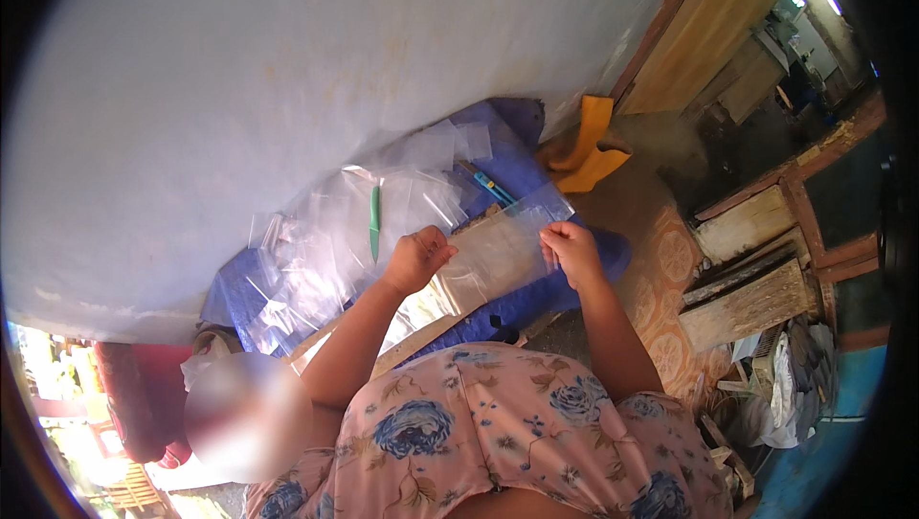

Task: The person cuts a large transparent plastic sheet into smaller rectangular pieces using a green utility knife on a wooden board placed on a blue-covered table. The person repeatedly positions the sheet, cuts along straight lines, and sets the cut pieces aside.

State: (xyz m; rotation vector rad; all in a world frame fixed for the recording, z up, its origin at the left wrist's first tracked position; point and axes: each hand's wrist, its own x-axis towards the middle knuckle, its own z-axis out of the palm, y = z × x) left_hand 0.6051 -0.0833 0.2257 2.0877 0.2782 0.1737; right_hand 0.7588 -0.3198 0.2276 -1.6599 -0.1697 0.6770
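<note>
A clear plastic sheet [495, 252] stretches between my two hands above a wooden board on a blue-covered table. Its left end is pinched by my left hand [418, 258], fingers curled and thumb pressed against them. My right hand [571, 250] grips the other end between thumb and fingertips. Left of my left hand, a green-handled knife [375, 221] lies on a pile of clear plastic pieces [316, 253]. Beyond the held sheet rests a blue utility knife [494, 188]. More shiny plastic [423, 314] lies under my left forearm.
A blue cover [495, 124] drapes the table, which stands against a pale wall [344, 52]. Yellow-orange boots [592, 153] are at the table's far right. Wooden boards [747, 303] and plastic bags [790, 390] lie to the right. A blurred round patch hides part of the lower left.
</note>
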